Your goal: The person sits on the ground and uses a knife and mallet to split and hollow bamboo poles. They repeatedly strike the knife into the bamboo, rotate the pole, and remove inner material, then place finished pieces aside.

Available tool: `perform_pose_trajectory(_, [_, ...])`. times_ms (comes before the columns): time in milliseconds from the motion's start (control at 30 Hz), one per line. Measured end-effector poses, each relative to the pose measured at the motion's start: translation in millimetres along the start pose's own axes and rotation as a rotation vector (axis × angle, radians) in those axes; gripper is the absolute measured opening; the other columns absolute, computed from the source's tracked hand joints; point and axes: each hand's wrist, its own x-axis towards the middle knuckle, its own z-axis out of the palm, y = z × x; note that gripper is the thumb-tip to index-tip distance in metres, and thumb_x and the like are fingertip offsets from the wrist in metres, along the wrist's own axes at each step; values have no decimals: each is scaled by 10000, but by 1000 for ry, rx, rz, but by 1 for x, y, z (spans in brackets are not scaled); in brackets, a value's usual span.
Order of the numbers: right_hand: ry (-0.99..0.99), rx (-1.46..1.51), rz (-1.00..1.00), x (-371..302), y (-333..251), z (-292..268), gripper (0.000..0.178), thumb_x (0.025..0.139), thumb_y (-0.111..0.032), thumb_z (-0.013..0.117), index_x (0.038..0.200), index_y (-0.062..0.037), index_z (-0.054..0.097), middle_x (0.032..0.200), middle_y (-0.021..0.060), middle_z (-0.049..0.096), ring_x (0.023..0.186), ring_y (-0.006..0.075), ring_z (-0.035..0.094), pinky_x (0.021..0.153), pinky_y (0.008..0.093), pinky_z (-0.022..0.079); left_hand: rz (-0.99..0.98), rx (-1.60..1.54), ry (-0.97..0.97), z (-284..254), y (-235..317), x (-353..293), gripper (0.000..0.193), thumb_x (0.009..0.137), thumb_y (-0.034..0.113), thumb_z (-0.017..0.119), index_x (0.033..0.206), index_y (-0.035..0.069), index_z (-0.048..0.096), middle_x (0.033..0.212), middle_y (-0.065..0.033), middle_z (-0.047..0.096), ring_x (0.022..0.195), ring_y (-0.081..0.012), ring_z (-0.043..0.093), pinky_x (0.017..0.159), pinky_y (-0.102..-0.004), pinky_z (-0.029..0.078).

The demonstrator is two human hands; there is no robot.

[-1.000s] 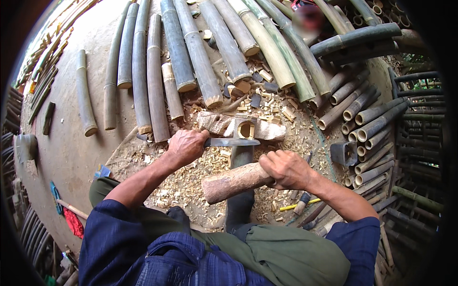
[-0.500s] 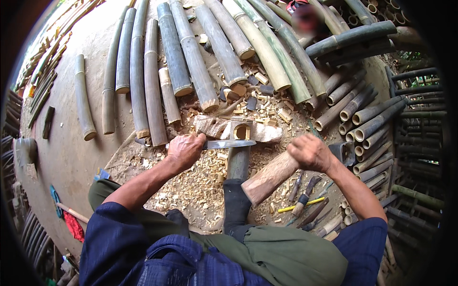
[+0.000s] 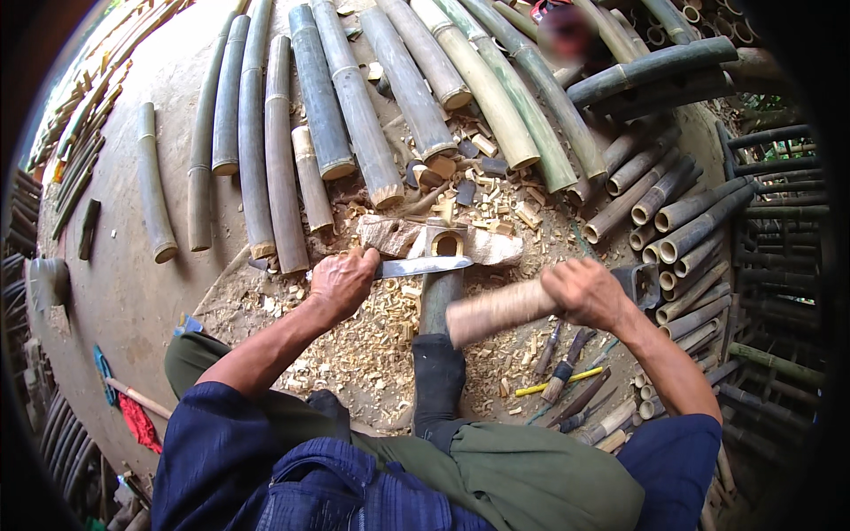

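My left hand (image 3: pixel 343 288) is closed round the handle of a knife. The knife's blade (image 3: pixel 425 266) lies flat across a bamboo tube (image 3: pixel 440 305), just on the near side of a cut opening in it. A pale wooden block (image 3: pixel 387 237) supports the tube's far end. My right hand (image 3: pixel 583 292) grips a thick wooden mallet (image 3: pixel 500 311), blurred by motion. The mallet's head hangs right of the tube and below the blade, apart from the knife. My foot in a black sock (image 3: pixel 438 380) rests against the tube's near end.
Wood chips (image 3: pixel 363 354) cover the ground around the tube. Long bamboo poles (image 3: pixel 359 115) lie beyond, and cut tubes (image 3: pixel 699 226) are stacked at the right. Near my right knee are a brush-like tool (image 3: pixel 562 376) and a yellow stick (image 3: pixel 560 381).
My right hand has moved slightly down and right. The mallet has swung from a steep tilt to nearly level, its head rising. The knife stays almost where it was.
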Motion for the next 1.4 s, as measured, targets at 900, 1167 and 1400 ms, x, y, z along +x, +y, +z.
perform_pose_trajectory(900, [456, 1305, 880, -2, -57, -31, 679, 825, -145, 826, 1399, 23, 505, 1269, 122, 658, 1127, 207, 651, 1024, 343, 503, 294, -428, 84, -51, -45, 63, 688, 976, 648, 659, 766, -3, 733, 551, -148, 582, 502, -297, 585, 521, -452, 429])
perform_pose_trajectory(1167, [414, 1383, 821, 34, -84, -42, 735, 861, -147, 814, 1451, 25, 410, 1265, 135, 636, 1154, 184, 629, 1034, 355, 499, 275, -172, 153, -51, -65, 53, 633, 989, 607, 641, 764, 23, 738, 634, -193, 638, 629, -393, 667, 601, -513, 501])
perform_pose_trajectory(1400, [289, 919, 706, 82, -96, -38, 675, 907, -191, 759, 1444, 13, 406, 1216, 271, 694, 1055, 362, 734, 917, 479, 580, 198, -158, 65, -47, -64, 55, 613, 970, 623, 653, 812, 43, 770, 650, -180, 669, 633, -372, 688, 608, -500, 531])
